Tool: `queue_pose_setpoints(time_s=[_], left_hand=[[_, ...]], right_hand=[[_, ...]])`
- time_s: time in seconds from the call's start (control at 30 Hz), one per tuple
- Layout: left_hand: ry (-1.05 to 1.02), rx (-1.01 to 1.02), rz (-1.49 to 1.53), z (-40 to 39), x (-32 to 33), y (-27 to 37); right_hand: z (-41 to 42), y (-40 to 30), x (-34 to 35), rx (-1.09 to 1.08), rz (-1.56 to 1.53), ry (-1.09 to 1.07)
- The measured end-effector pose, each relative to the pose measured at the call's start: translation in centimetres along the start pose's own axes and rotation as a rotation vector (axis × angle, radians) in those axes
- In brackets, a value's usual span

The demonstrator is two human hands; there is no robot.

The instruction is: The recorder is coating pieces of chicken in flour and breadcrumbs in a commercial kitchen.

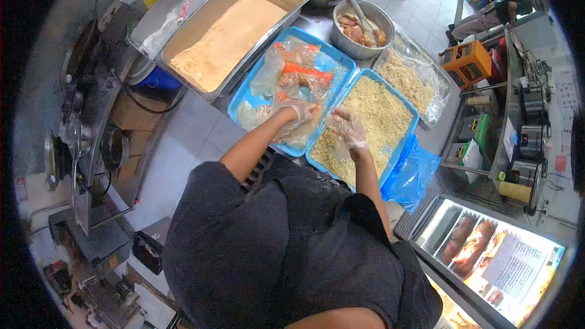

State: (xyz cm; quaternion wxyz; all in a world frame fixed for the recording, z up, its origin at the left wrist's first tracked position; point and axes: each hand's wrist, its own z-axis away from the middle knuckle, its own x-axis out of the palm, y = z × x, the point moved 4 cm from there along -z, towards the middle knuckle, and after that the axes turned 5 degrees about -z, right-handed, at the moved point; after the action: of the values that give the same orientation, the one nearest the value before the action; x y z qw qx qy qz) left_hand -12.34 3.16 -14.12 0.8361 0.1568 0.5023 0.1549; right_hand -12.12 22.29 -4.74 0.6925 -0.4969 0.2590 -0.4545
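Note:
My left hand (299, 112), in a clear plastic glove, reaches into a blue tray (237, 96) that holds plastic bags with orange-red marks (304, 73). Its fingers touch the plastic near the tray's right side; whether they grip it is hidden. My right hand (347, 130), gloved the same way, is over the left part of a second blue tray (413, 123), filled with pale crumbs (379, 105). The fingers of that hand are bent, and what lies under them is unclear. The two trays stand side by side on a metal table.
A deep steel pan (164, 61) of light orange powder stands at the upper left. Beyond the trays is a metal pot (340, 39) with raw meat pieces and a whisk (361, 13). More crumbs lie in plastic (406, 82) at right, above a blue bag (413, 173). A person (498, 13) is farther off.

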Motion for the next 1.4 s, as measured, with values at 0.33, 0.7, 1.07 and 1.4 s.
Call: queue_pose_setpoints(time_s=[0.33, 0.7, 1.07, 1.4], left_hand=[[0.175, 0.277, 1.162, 5.2, -5.4, 8.5], [0.561, 0.044, 0.455, 3.0, -0.5, 7.9], [0.159, -0.439, 1.869, 4.5, -2.0, 9.1], [0.312, -0.246, 0.286, 1.7, -6.9, 2.0]], right_hand=[[3.8, -2.9, -0.8, -0.112, -0.127, 0.002], [2.8, -1.1, 2.6, 0.141, -0.532, 0.048], [2.8, -1.4, 3.2, 0.047, -0.712, 0.074], [-10.9, -17.4, 0.8, -0.442, -0.13, 0.026]])
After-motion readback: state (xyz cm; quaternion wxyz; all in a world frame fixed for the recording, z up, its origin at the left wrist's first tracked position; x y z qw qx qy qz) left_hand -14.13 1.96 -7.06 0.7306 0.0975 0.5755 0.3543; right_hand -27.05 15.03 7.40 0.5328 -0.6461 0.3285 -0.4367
